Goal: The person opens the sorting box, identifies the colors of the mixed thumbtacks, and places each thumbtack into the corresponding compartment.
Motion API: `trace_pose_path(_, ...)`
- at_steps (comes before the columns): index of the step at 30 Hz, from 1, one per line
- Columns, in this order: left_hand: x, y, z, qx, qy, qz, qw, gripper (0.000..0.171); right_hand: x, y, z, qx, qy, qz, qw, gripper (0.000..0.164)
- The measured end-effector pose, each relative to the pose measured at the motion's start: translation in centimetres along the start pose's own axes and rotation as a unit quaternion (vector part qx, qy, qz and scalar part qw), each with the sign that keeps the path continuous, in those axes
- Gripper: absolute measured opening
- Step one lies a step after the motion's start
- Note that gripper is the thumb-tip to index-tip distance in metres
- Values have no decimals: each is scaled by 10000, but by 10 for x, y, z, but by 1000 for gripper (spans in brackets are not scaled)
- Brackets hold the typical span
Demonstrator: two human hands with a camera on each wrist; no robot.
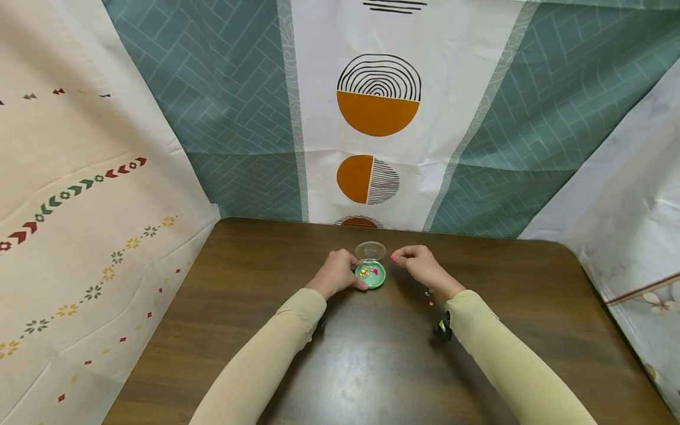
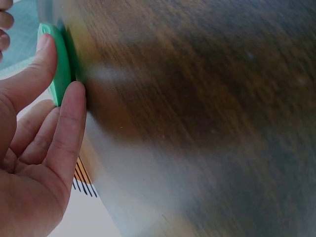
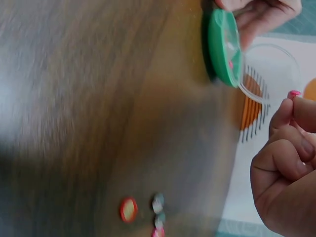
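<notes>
Left fingers [image 2: 69, 128] hold a green case [image 2: 62, 66] on the wooden table [image 2: 207, 108].

The case [image 1: 379, 283] sits on the table [image 1: 239, 283] between left hand [image 1: 339, 273] and right hand [image 1: 423, 267], pieces [image 1: 364, 272] inside, lid [image 1: 370, 251] behind.

The left hand [image 1: 337, 273] partly hides the green case [image 1: 375, 282]; the pink bit [image 1: 394, 258] in the right hand [image 1: 425, 267] is too small to identify.

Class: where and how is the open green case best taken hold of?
Hold the green case by its rounded outer wall, probably best from the left, as the left grip does. The clear lid stands raised at the far edge, so a side hold should leave the opening free.
</notes>
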State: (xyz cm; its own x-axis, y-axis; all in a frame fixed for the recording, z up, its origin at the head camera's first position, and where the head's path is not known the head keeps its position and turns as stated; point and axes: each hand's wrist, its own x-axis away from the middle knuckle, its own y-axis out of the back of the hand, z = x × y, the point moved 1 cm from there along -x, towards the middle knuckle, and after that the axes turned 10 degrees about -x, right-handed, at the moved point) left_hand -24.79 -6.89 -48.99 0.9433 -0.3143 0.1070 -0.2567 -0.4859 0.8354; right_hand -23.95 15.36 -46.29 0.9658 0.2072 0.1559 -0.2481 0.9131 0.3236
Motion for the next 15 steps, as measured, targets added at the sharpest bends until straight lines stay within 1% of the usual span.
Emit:
trace_pose_path(5,0,-1,0,19,4,32,10000,64,-7,-14,-8,-91,-100,-224,9997,21)
trace_pose_path(10,0,0,-1,9,17,57,10000,64,-12,-23,-13,-45,-157,-489,9987,20)
trace_pose_path(15,-1,1,-1,-7,-12,41,10000,64,-16,-29,-16,39,-168,-507,9986,20)
